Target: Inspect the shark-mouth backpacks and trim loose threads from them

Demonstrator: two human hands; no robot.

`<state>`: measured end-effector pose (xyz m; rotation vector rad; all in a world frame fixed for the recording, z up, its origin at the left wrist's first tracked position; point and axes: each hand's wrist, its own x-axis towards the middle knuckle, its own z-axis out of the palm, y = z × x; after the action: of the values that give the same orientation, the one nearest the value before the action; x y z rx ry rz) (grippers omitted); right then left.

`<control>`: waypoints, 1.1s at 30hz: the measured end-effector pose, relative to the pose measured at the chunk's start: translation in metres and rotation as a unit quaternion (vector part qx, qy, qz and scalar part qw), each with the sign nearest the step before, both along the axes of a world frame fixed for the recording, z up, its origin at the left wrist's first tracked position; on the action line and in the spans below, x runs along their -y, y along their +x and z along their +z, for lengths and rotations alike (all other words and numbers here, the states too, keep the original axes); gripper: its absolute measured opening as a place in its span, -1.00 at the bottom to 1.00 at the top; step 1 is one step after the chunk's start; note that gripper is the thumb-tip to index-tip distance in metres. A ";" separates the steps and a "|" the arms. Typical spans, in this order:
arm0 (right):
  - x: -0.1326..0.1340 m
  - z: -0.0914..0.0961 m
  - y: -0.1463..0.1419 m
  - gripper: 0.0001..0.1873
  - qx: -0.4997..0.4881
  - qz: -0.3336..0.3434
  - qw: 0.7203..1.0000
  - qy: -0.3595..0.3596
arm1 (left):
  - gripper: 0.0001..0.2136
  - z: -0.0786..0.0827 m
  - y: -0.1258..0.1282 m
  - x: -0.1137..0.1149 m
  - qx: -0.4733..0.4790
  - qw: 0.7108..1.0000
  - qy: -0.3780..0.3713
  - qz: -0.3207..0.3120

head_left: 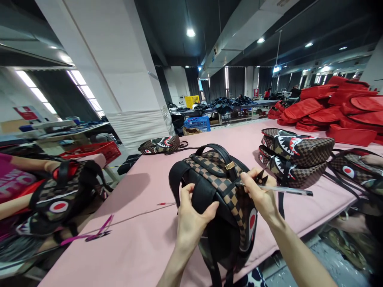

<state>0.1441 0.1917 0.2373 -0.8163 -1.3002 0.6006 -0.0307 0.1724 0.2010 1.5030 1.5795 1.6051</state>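
Observation:
A brown checkered backpack (223, 179) with black straps and a shark-mouth print stands upright at the near edge of the pink table (143, 239). My left hand (191, 215) is closed around its black padded shoulder strap. My right hand (259, 191) is closed on a pen (287, 190) that points to the right, and its fingertips pinch the checkered fabric near the top of the bag. A gold buckle (229, 165) sits just under the black top handle.
Two matching backpacks (295, 157) are stacked to the right, another (160, 144) lies at the far left. Red bags (338, 111) are piled at the back right. A person at the left holds a similar backpack (64, 191). Pink clips (98, 233) lie on the table.

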 end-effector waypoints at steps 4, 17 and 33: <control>-0.001 -0.003 -0.003 -0.58 0.007 -0.041 0.999 0.016 | -0.41 0.001 0.001 0.001 0.026 0.999 -0.030 -0.013; -0.001 0.000 -0.004 -0.60 0.029 -0.041 0.998 0.024 | -0.40 0.002 0.004 0.000 0.042 0.998 -0.032 -0.025; -0.004 0.018 -0.004 -0.62 0.100 -0.016 0.995 0.000 | -0.38 0.004 0.006 0.002 0.049 0.998 -0.034 -0.025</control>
<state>0.1402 0.1952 0.2558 -0.9141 -1.4662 0.5023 -0.0251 0.1705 0.2046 1.3951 1.5165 1.5570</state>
